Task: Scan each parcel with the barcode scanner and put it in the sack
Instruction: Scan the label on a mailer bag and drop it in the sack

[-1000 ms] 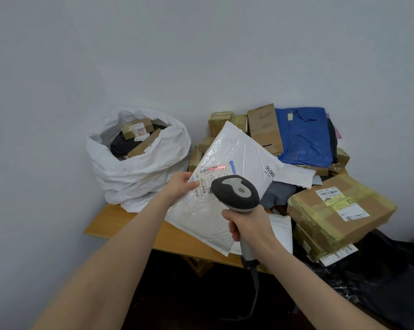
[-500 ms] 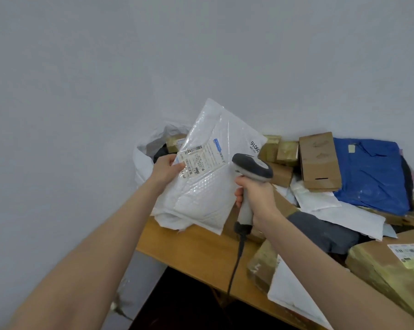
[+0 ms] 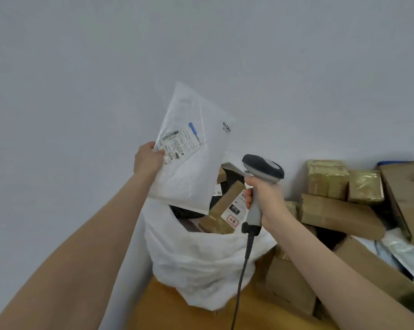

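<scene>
**Parcel held over sack, scanner in hand**

Head view:
- Left hand (image 3: 149, 160): pinches the left edge of a white padded mailer (image 3: 191, 172), thumb on its shipping label (image 3: 180, 144). The mailer is raised upright, and its lower edge is over the sack's open mouth.
- Right hand (image 3: 266, 198): fingers wrapped round the grip of the barcode scanner (image 3: 262, 171), head pointing left, cable (image 3: 243, 277) hanging down.
- Sack (image 3: 201, 260): white, on the wooden table (image 3: 177, 313), holding taped brown boxes (image 3: 225, 210) and a dark item.
- Cardboard parcels (image 3: 337, 213): piled to the right of the sack.
</scene>
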Demonstrator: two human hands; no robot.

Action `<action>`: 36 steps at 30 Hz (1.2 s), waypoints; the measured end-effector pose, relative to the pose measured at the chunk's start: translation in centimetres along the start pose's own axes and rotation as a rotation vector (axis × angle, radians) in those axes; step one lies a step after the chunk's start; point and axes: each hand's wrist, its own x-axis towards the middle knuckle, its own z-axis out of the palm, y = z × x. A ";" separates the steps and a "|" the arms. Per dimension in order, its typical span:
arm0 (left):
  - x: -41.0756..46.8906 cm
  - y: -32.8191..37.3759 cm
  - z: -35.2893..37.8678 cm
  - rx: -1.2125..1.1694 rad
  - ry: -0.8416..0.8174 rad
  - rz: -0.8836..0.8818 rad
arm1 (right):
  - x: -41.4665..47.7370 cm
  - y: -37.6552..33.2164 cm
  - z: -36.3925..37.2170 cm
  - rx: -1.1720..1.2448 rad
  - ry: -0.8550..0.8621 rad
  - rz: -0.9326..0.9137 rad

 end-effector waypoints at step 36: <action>-1.3 -5.8 17.4 0.536 -0.681 0.220 | 4.3 5.1 -3.5 -0.011 0.246 0.197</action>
